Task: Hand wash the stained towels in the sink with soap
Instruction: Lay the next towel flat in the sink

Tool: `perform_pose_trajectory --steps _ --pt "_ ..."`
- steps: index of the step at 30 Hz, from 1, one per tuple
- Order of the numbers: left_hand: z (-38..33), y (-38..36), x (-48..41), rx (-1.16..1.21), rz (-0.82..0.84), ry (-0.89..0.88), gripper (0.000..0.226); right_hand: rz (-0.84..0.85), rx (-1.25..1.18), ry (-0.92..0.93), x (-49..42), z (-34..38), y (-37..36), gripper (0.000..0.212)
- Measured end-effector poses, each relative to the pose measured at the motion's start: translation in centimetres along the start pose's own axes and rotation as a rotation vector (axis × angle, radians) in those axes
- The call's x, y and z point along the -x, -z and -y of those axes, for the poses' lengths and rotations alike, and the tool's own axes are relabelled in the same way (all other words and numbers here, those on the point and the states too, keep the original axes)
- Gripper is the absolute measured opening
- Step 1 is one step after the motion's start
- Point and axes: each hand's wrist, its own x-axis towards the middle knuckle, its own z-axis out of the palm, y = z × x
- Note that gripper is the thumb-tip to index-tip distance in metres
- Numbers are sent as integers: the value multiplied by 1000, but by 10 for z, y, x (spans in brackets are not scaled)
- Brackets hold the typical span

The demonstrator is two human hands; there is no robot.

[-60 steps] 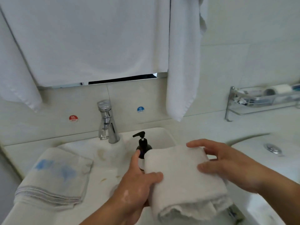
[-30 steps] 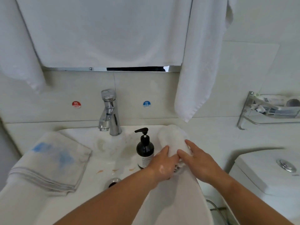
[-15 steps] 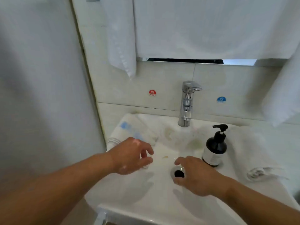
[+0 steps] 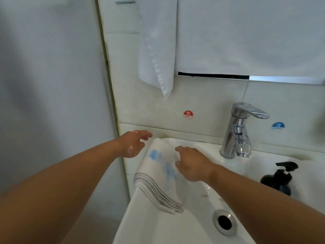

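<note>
A folded white towel (image 4: 159,175) with blue stains and grey striped edges lies draped over the left rim of the white sink (image 4: 154,224). My left hand (image 4: 134,143) hovers at the towel's far left corner with fingers loosely spread, holding nothing. My right hand (image 4: 190,164) reaches over the towel's right side, fingers loosely curled just above or on the cloth; no grip shows. A dark soap pump bottle (image 4: 279,178) stands on the sink's right side. Small orange stains mark the basin near the drain (image 4: 225,221).
A chrome faucet (image 4: 237,132) stands at the back of the sink, with a red hot sticker (image 4: 188,114) and a blue cold sticker (image 4: 278,125) on the tiled wall. White towels (image 4: 158,50) hang above. A plain wall (image 4: 52,85) closes in the left side.
After laying the rolled white towel on the sink's right side, both hands moved left to the blue-stained towel. The view swung left and the rolled towel is out of sight.
</note>
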Motion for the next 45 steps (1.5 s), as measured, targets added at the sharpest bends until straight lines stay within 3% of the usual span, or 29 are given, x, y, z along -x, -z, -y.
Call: perform_pose_trajectory --steps 4,7,12,17,23,30,33,38,44,45 --pt "-6 -13 -24 135 61 -52 53 -74 -89 -42 -27 8 -5 40" --pt "3 -16 -35 163 26 -80 40 -142 -113 -76 -38 11 -12 22" --pt "13 -15 -31 -25 -87 -90 18 -199 -182 -97 -41 14 -8 10" --pt "9 9 -17 -191 -84 -157 23 -131 -168 26 -20 10 17 12" --pt "-9 64 28 -186 -44 -214 11 -357 -38 151 26 23 57 14" --pt "-59 109 82 -268 -8 -282 12 -451 -10 219 97 11 77 17" --pt "-97 116 97 -258 40 -295 11 -419 -66 244 133 -7 92 9" --pt "-149 88 108 -108 147 -357 13 -390 -52 230 185 -60 98 17" --pt "-180 21 104 -22 466 -365 16 -107 -147 194 227 -111 85 3" --pt "-180 12 100 -20 513 -357 17 -60 -179 184 230 -116 83 10"
